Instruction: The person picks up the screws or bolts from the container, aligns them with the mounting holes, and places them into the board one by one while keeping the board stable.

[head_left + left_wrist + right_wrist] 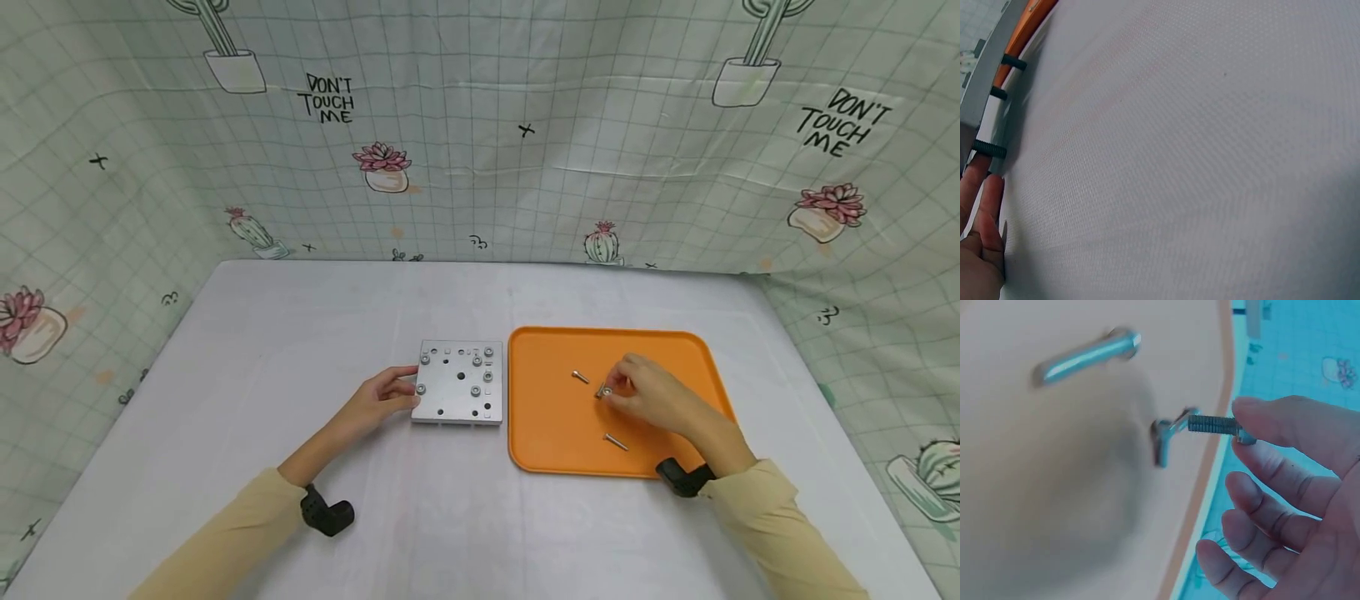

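Note:
My left hand (pixel 386 393) grips the left edge of a square silver metal plate (pixel 442 402), fingertips right at its side. Bolt heads and holes dot the plate's top. Seen from the left wrist, threaded bolt ends (pixel 990 149) stick out beneath it, one beside my fingers (pixel 991 200). Over the orange tray (pixel 555 450), my right hand (pixel 648 392) pinches a small bolt (pixel 1213 424) by its head between thumb and forefinger, threaded end pointing away. The other fingers are loosely bent. Near it lie loose bolts, one (pixel 580 377) behind and one (pixel 616 442) toward the front.
The tray stands just right of the plate on a white-covered table (pixel 420 517). A patterned cloth (pixel 465 167) hangs behind and at both sides. Each wrist wears a black camera, such as the left one (pixel 327 512).

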`<state>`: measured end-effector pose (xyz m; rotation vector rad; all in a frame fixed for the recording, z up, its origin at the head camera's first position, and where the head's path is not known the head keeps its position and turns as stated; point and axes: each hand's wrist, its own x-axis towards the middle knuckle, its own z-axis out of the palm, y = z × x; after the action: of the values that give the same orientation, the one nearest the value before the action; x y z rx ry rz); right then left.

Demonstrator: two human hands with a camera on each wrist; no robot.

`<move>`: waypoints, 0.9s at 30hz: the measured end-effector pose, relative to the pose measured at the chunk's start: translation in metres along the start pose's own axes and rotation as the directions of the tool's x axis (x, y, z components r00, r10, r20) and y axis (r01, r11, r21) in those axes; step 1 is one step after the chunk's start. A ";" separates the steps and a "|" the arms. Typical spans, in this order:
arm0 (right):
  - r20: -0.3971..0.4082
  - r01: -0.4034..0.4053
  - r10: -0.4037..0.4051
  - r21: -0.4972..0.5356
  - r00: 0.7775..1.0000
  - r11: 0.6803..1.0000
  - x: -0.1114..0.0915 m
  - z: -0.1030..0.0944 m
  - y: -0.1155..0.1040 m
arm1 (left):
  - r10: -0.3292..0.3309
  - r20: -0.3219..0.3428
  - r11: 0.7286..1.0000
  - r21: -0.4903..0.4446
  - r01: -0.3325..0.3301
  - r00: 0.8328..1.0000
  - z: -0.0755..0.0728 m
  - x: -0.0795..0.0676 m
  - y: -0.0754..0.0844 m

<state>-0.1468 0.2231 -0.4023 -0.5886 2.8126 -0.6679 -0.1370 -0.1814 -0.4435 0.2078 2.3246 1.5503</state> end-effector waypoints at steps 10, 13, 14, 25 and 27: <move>-0.092 0.087 -0.083 0.044 0.992 0.995 0.009 0.005 -0.032 | -0.016 -0.013 1.000 0.015 0.016 1.000 0.000 0.000 0.001; -0.105 0.108 -0.103 0.048 0.989 0.993 0.014 0.009 -0.043 | -0.016 -0.011 1.000 0.013 0.016 1.000 0.000 0.000 0.002; -0.104 0.109 -0.104 0.052 0.989 0.993 0.016 0.010 -0.047 | -0.015 -0.009 1.000 0.013 0.015 1.000 0.000 0.000 0.002; -0.128 0.155 -0.142 0.090 0.981 0.984 0.032 0.019 -0.081 | -0.017 0.004 1.000 0.008 0.017 1.000 -0.003 -0.001 0.005; -0.127 0.163 -0.151 0.091 0.980 0.982 0.034 0.023 -0.086 | -0.018 0.006 1.000 0.010 0.018 1.000 -0.003 0.000 0.005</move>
<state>-0.1425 0.1293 -0.3853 -0.7834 2.8404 -0.8986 -0.1380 -0.1821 -0.4383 0.1931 2.3240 1.5274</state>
